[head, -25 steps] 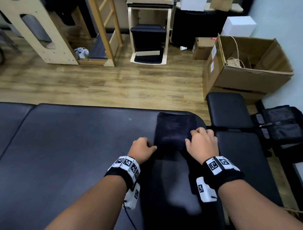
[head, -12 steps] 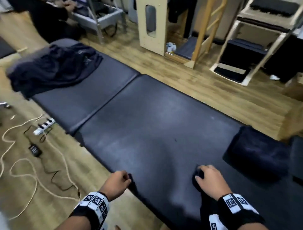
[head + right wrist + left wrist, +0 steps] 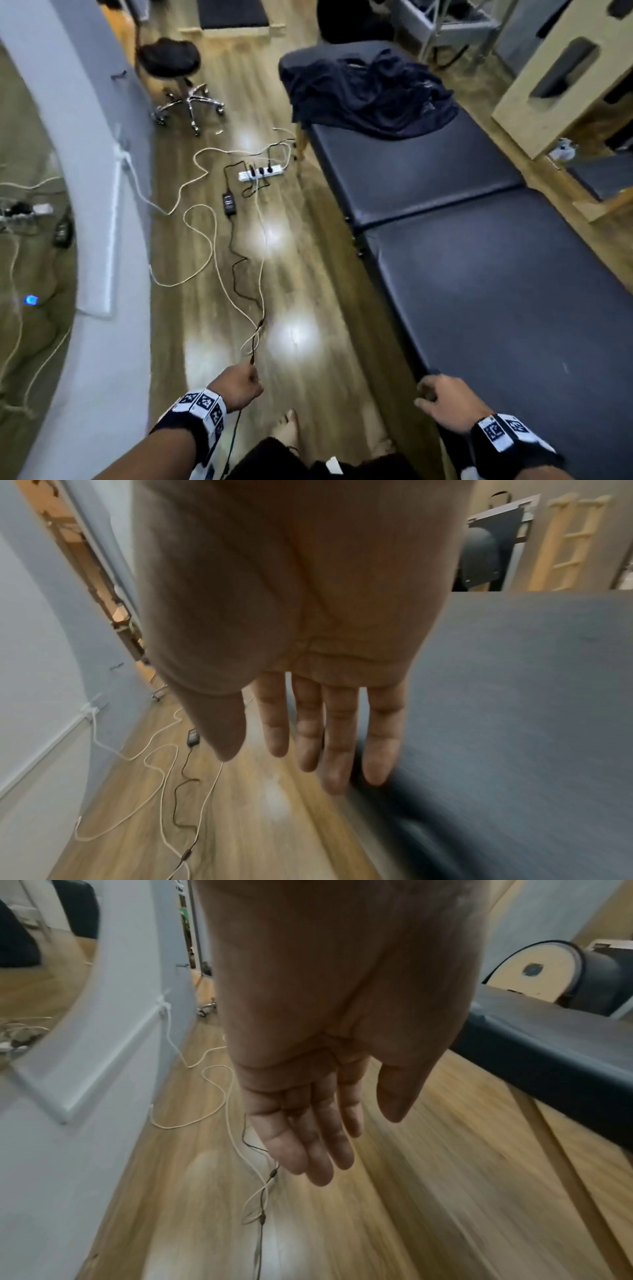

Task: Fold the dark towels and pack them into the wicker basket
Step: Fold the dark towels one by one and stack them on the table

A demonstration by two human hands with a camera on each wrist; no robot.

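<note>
Both hands are empty. The left hand (image 3: 239,383) hangs over the wooden floor (image 3: 301,260) with fingers loosely relaxed in the left wrist view, and the right hand (image 3: 445,399) reaches with straight fingers over the near corner of the padded worktop (image 3: 496,291), holding nothing. The unfolded dark towels (image 3: 373,92) lie in a crumpled heap at the far end of the worktop, at about 12 o'clock from the person and well apart from both hands. No wicker basket shows in any view.

The likeliest trouble lies underfoot — loose cables (image 3: 212,246) loop across the floor from the power strip (image 3: 261,173) at 11 o'clock right down to just beside the left hand, and a bare foot (image 3: 289,428) stands near them. A step toward the heap could snag a loop and trip the person or drag the strip. The heap also overhangs the worktop's far edge — a careless one-handed pull could spill towels onto the floor.
</note>
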